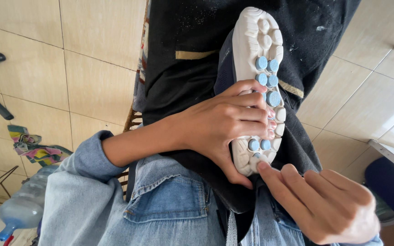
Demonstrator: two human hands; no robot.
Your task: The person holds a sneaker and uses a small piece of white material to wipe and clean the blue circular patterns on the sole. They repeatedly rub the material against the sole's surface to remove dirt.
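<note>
The left hand (226, 123) gripped a shoe (258, 86) across its middle, white sole with blue studs turned up, over a black apron (183, 82) on the lap. The right hand (324, 205), loosely curled, pressed its fingertip against the heel. A water bottle (23, 205) and a colourful rag (33, 148) lay on the tiled floor (69, 68) to the left.

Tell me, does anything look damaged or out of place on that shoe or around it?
Nothing on the shoe looks damaged: its white sole faces up, blue studs intact, held by the left hand while the right hand touches its end. The oddities are a crumpled colourful cloth and a water bottle lying on the floor.
</note>
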